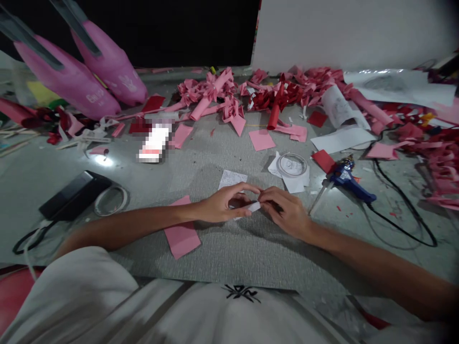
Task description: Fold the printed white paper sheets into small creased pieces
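Note:
My left hand [224, 204] is closed around a small white piece [254, 206], with its thumb along the near side and the fingers arched over the far side. It looks like folded or rolled paper, though most of it is hidden. At its right end, the fingertips of my right hand [287, 210] are pinched together on the piece. Just beyond my left hand lies a printed paper sheet [233, 178] on the table. A pink paper sheet [182, 234] rests partly beneath my left forearm.
A blue glue gun [353, 184] with a black cord lies to the right. Tape rolls [111, 200] [293, 165] sit on both sides. At left are a black box-shaped device [75, 193] and a bright phone [156, 142]. Pink and red paper pieces [215, 91] pile along the back.

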Tool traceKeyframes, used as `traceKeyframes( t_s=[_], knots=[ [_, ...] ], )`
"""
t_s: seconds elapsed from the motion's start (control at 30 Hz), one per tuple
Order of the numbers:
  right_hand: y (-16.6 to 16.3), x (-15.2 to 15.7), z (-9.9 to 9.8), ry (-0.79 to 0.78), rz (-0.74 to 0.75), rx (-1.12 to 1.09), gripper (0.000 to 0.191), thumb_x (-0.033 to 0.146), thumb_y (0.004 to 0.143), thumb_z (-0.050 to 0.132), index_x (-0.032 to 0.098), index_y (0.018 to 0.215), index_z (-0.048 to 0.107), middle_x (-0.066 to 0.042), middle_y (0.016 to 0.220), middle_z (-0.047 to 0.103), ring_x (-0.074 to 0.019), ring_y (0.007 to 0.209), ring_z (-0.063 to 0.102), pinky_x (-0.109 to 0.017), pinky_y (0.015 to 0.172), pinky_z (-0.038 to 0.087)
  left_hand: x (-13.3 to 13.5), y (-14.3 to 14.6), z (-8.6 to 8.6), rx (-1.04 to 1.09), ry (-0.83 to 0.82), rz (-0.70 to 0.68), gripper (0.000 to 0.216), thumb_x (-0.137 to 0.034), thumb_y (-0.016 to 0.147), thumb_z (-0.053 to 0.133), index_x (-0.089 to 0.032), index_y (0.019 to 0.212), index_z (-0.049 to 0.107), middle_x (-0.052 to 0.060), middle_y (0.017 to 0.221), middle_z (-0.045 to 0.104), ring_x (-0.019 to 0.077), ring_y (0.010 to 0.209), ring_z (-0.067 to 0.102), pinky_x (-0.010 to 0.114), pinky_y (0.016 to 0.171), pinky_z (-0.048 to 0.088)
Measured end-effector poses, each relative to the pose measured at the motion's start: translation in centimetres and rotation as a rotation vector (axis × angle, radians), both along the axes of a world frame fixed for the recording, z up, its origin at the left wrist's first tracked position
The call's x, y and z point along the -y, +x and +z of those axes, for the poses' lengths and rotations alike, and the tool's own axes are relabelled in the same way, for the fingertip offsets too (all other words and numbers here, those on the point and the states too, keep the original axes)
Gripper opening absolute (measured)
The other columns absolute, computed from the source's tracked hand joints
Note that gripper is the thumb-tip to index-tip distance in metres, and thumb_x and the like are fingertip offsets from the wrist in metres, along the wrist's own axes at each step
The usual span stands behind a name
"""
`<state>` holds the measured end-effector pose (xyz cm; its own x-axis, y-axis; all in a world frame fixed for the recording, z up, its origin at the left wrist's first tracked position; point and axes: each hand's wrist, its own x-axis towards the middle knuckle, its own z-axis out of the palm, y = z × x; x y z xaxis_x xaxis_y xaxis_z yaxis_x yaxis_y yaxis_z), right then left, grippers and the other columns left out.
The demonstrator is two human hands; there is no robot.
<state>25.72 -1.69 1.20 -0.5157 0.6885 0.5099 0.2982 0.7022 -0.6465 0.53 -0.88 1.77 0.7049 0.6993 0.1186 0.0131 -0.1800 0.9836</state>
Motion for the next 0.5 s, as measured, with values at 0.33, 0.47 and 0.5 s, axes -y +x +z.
traceKeyframes(
  t_s=[0.33,0.47,0.5],
  knots=[
    [0.21,0.22,-0.79,0.013,-0.039,0.089,0.018,0.017,0.107,0.046,0.025,0.104,0.061,-0.006,0.095,0.073,-0.0183,0.084,0.070,-0.031,0.073,0.058,0.02,0.06,0.09,-0.097,0.250,0.152,0.030,-0.036,0.097,0.075,-0.020,0.122,0.067,0.010,0.116,0.072,0.0212,0.106,0.069,0.035,0.094,0.053],
    [0.48,0.54,-0.68,-0.017,-0.161,0.097,0.017,0.019,0.106,0.047,0.026,0.108,0.062,-0.003,0.090,0.073,-0.0172,0.072,0.068,-0.029,0.065,0.055,0.20,0.03,-0.39,-0.080,0.279,0.290,0.032,-0.035,0.096,0.075,-0.020,0.123,0.066,0.010,0.118,0.071,0.0211,0.107,0.069,0.035,0.094,0.054],
    [0.52,0.53,-0.60,-0.001,-0.185,0.089,0.018,0.017,0.105,0.046,0.026,0.107,0.062,-0.002,0.086,0.071,-0.0170,0.070,0.066,-0.029,0.064,0.054,0.20,0.04,-0.57,-0.069,0.274,0.312,0.035,-0.036,0.095,0.076,-0.020,0.125,0.065,0.010,0.119,0.070,0.0208,0.106,0.069,0.035,0.093,0.054]
  ],
)
